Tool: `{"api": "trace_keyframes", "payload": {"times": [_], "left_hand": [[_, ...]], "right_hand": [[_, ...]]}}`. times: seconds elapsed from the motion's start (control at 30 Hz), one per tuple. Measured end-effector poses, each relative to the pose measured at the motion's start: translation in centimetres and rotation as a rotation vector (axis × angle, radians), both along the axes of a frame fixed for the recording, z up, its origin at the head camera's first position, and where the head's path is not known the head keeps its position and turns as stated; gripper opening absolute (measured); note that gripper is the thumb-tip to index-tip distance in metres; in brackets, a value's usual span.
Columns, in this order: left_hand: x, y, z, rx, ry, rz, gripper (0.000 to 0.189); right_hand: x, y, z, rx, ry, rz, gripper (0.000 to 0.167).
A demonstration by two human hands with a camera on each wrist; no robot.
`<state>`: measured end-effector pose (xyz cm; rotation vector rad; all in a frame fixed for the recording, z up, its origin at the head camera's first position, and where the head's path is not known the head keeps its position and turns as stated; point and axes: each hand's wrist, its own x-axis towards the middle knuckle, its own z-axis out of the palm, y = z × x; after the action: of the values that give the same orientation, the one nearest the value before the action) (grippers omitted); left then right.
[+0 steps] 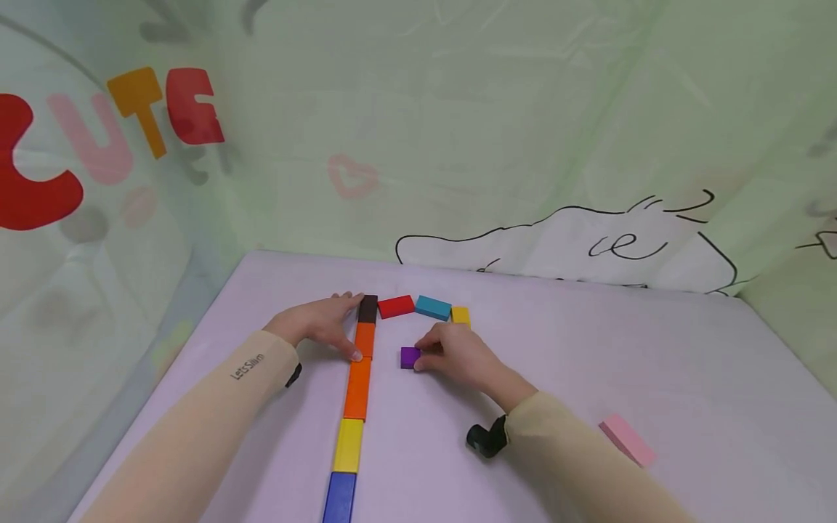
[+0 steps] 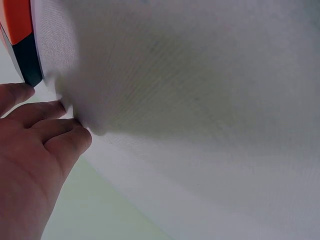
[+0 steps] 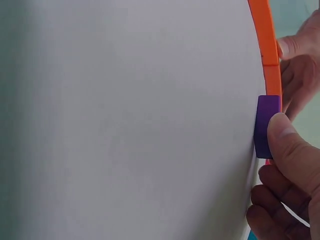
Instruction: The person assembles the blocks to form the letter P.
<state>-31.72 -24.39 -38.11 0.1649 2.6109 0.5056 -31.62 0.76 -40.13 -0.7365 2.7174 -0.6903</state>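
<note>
My right hand (image 1: 464,356) pinches a purple block (image 1: 409,358) between thumb and fingers, to the right of a line of blocks. In the right wrist view, the thumb lies along the near face of that block. My left hand (image 1: 320,323) rests at the far end of the line with fingers spread. Its index fingertip is at the dark block (image 1: 368,309), and its thumb touches where the upper orange block (image 1: 365,340) meets the lower orange block (image 1: 357,388).
A yellow block (image 1: 349,445) and a blue block (image 1: 340,497) continue the line towards me. From the dark end, a red block (image 1: 396,306), a teal block (image 1: 433,307) and a small yellow block (image 1: 461,315) run rightward. A pink block (image 1: 628,439) lies apart at right.
</note>
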Motion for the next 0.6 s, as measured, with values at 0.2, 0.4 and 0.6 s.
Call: {"api": "trace_keyframes", "payload": {"times": [0.2,0.4,0.6], "left_hand": [[-0.1,-0.1,-0.1,0.002,-0.004,0.010,0.108],[-0.1,-0.1,-0.1,0.002,-0.009,0.015,0.109],[-0.1,-0.1,-0.1,0.002,-0.009,0.026,0.109]], "right_hand": [[0.2,-1.5,-0.1,-0.002,0.009,0.006,0.033],[0.4,-2.3,-0.3,0.004,0.050,0.054,0.033],[0.4,-2.9,-0.4,-0.006,0.056,0.078,0.033]]}}
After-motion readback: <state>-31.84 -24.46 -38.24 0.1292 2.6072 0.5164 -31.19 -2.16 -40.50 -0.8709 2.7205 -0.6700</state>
